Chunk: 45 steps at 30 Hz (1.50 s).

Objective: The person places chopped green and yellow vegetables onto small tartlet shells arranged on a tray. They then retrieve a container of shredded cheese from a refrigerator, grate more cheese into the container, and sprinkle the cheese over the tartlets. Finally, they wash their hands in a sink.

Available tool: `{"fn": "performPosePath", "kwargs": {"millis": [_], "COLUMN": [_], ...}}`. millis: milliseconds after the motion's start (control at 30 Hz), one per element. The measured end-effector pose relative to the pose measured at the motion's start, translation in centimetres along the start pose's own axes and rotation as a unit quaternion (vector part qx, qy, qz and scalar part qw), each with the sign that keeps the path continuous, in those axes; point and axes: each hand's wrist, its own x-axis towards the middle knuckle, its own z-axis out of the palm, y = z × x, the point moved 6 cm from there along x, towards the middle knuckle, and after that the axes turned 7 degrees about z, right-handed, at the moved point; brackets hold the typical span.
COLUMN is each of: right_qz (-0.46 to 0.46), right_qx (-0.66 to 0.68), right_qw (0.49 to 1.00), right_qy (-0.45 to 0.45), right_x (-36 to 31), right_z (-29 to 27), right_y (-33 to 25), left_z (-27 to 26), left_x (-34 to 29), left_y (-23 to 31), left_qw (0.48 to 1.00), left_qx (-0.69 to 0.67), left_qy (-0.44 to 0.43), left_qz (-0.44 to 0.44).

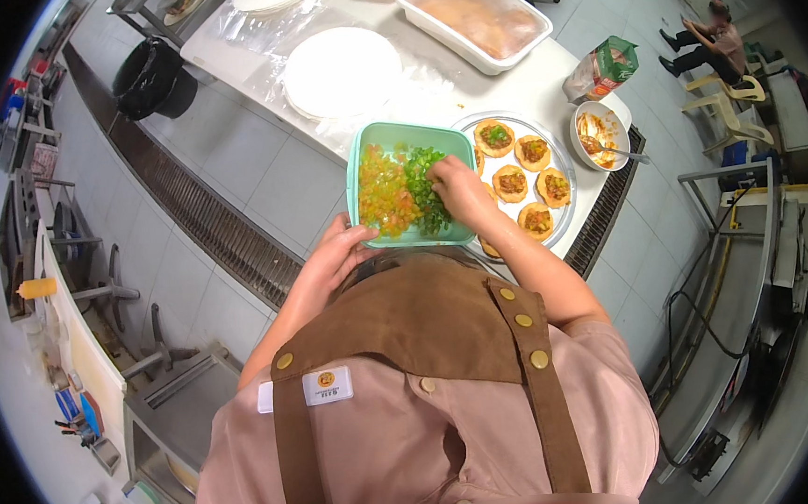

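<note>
**A person gathers chopped green vegetable from a tub beside a tray of topped pastries**

The step in hand appears to be garnishing. At the centre of the frame, a rectangular teal tub (pixel 424 133) holds diced yellow-and-orange vegetable (pixel 387 197), probably pepper, on its left side and chopped green vegetable (pixel 423 168) on its right.

The person's right hand (pixel 459 190) reaches into the tub from the right side, fingers drawn together and pointing down into the green pieces. The fingertips are partly hidden, so I cannot tell whether they pinch anything. The left hand (pixel 336 249) grips the tub's lower left corner, thumb over the rim and the other fingers curled against the outside.

Just right of centre, a round tray (pixel 559 154) lies partly behind the tub and right forearm. It carries small round pastries (pixel 510 183) with a reddish-brown topping. Green bits show clearly on the one at the tray's upper left (pixel 494 136), so most seem to be without that garnish. The next move would likely call for a small, light pinch of green, carried right and let fall over a pastry while the left hand steadies the tub.

The tray rests on a white surface (pixel 523 84). Right of it sits a white bowl (pixel 591 110) smeared with orange sauce, a spoon (pixel 631 155) leaning inside. A lidless-looking white container (pixel 475 15) fills the upper middle of the frame.
</note>
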Motion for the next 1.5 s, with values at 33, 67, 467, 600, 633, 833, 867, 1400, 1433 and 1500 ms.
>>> {"fn": "performPosePath", "kwargs": {"millis": [33,67,467,600,633,833,867,1400,1433,1500], "right_qz": [0.032,0.077,0.243,0.188,0.170,0.132,0.130,0.202,0.167,0.081], "right_qx": [0.064,0.119,-0.016,-0.081,-0.104,-0.116,-0.099,0.229,0.237,0.140], "right_qw": [0.997,0.990,0.944,0.955,0.958,0.965,0.966,0.939,0.952,0.987], "right_qy": [-0.008,-0.026,0.223,0.216,0.205,0.197,0.198,0.155,0.102,-0.006], "right_x": [0.2,0.4,-0.1,0.3,0.4,0.5,0.4,-0.1,0.0,-0.6], "right_z": [-0.4,-0.8,-10.6,-9.4,-9.0,-8.5,-8.6,-8.0,-6.3,-4.0], "right_y": [0.6,1.5,16.9,18.6,18.7,18.7,18.8,11.6,8.7,3.4], "left_z": [0.0,0.1,-1.9,-2.0,-2.0,-2.5,-2.5,-1.5,-1.5,-1.2], "left_x": [0.0,-0.1,1.1,1.3,1.3,1.3,1.3,0.8,0.9,0.8], "left_y": [0.0,0.0,-1.6,-1.5,-1.5,-1.6,-1.7,-0.7,-0.6,-0.3], "left_qw": [1.000,1.000,0.999,0.999,0.999,0.999,0.999,1.000,1.000,1.000], "left_qx": [0.011,0.019,-0.020,-0.023,-0.025,-0.028,-0.029,-0.010,0.002,0.015], "left_qy": [0.003,0.002,0.025,0.036,0.036,0.040,0.035,0.011,0.009,0.000], "left_qz": [-0.003,-0.001,0.011,0.013,0.016,0.021,0.024,0.009,0.007,0.008]}}
